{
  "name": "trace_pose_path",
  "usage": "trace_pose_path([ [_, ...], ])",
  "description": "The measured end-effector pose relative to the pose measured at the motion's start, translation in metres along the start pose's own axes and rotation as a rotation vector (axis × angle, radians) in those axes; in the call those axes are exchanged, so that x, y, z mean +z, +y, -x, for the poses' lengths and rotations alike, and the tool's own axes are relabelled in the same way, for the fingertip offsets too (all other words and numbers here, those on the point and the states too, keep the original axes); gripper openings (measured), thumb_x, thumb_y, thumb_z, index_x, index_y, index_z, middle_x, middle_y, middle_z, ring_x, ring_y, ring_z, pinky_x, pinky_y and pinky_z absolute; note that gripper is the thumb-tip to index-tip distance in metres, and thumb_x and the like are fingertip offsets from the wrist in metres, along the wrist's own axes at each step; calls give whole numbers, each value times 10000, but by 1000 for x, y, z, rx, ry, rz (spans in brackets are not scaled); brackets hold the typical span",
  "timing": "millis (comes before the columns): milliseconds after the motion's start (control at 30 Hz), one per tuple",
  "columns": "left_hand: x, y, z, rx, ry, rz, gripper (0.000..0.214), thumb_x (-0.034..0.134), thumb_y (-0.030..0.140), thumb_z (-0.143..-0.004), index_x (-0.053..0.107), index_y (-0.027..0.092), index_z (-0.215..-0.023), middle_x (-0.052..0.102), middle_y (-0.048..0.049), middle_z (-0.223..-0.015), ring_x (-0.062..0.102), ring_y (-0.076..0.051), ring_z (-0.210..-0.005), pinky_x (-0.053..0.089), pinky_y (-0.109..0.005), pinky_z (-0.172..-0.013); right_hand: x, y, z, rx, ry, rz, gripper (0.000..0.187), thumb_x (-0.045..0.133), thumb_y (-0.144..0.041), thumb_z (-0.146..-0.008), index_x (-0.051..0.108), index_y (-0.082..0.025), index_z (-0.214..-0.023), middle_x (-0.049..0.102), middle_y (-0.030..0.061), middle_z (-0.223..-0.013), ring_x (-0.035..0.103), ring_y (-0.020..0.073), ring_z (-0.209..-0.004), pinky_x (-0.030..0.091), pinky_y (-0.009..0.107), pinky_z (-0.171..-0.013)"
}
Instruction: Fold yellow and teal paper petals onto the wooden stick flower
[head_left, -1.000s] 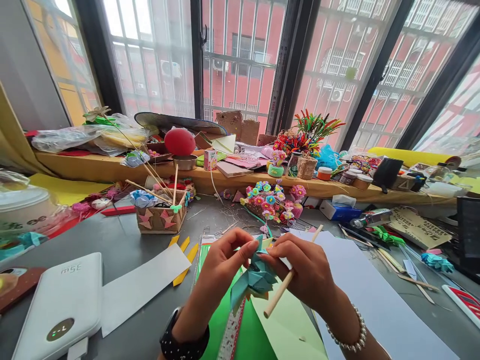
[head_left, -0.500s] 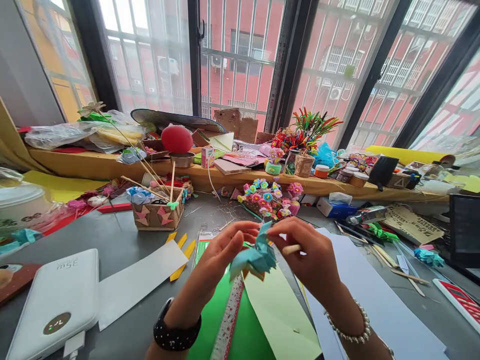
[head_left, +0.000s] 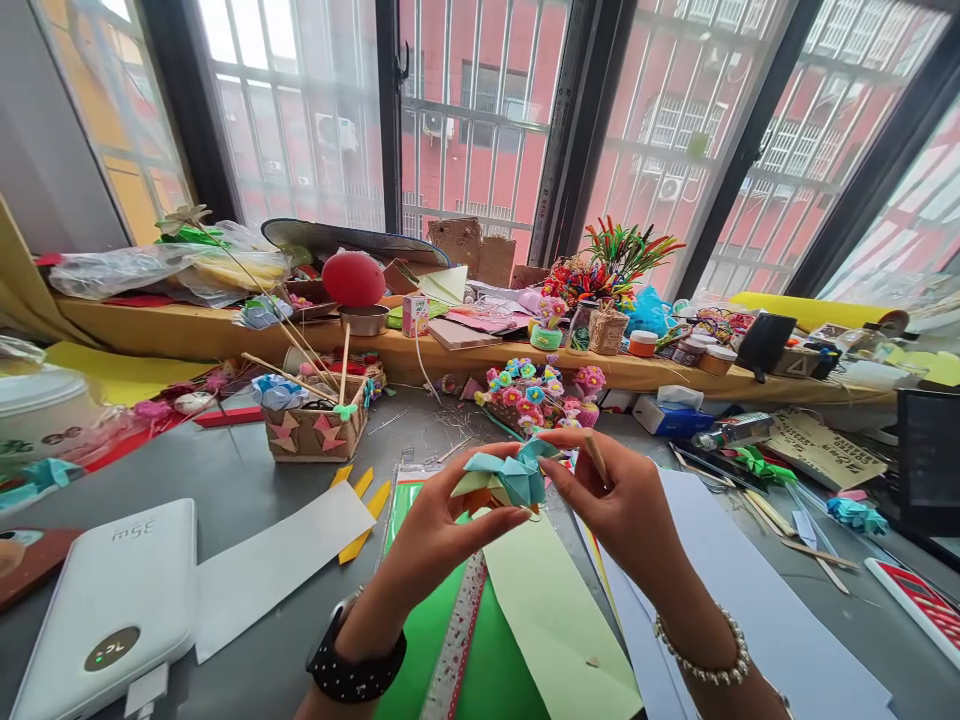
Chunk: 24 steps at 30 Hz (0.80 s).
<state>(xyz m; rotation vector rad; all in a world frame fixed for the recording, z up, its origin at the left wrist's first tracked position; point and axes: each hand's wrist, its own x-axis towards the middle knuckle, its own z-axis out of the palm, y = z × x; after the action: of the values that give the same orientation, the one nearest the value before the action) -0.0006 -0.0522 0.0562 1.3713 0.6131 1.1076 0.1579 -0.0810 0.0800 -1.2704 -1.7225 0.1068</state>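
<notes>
A folded paper flower [head_left: 517,478], light blue with some green and orange at its underside, is held up between both hands over the work area. My left hand [head_left: 442,530] is closed around its left and lower side, thumb below. With thumb and index finger, my right hand [head_left: 611,490] pinches a blue petal on the right. A thin wooden stick [head_left: 597,460] is tucked among the right hand's fingers. Below lie a green sheet [head_left: 420,610], a patterned ruler [head_left: 459,630] and a pale green paper strip [head_left: 555,620].
White paper sheets [head_left: 750,580] lie at right. Left are a white power bank [head_left: 112,600], a white paper strip [head_left: 285,570] and yellow strips [head_left: 366,525]. A cardboard box [head_left: 319,425] with sticks and a bouquet of small flowers [head_left: 532,390] stand behind.
The paper flower has been turned and raised a little. My left hand has shifted its thumb beneath it, and the stick in my right hand now points more upward.
</notes>
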Motion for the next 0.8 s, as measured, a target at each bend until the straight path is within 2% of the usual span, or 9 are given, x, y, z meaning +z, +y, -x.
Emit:
trace_pose_path([
  [133,-2,1,1,16,5,-85,426,705,239,-614,597,202,-1024,659,-50,-926,609,-184,-807,473,-270,-716,-3,2,-1,0,-54,-57,190,560,-228,-764,643,-173,-925,474,-48,-534,335,61,-415,282,185,-386],
  [300,-3,3,2,24,13,-150,413,709,261,-606,616,198,-1004,649,-68,-970,600,-191,-790,483,-291,-702,-4,1,-1,7,-39,-76,148,569,-228,-764,653,-181,-877,523,-35,-572,342,58,-420,279,184,-375],
  [600,-3,4,2,20,-2,-210,420,701,276,-619,610,205,-1022,631,-71,-1010,593,-193,-790,484,-300,-701,-6,2,-1,17,-43,-87,147,583,-221,-752,665,-178,-866,521,-40,-551,366,61,-425,262,188,-368],
  [800,-3,3,2,75,-5,-221,401,694,256,-629,617,207,-1019,608,-78,-1077,584,-204,-858,480,-288,-734,-5,-1,0,-1,-15,-59,121,575,-219,-758,665,-175,-826,532,-37,-548,364,59,-420,261,188,-366],
])
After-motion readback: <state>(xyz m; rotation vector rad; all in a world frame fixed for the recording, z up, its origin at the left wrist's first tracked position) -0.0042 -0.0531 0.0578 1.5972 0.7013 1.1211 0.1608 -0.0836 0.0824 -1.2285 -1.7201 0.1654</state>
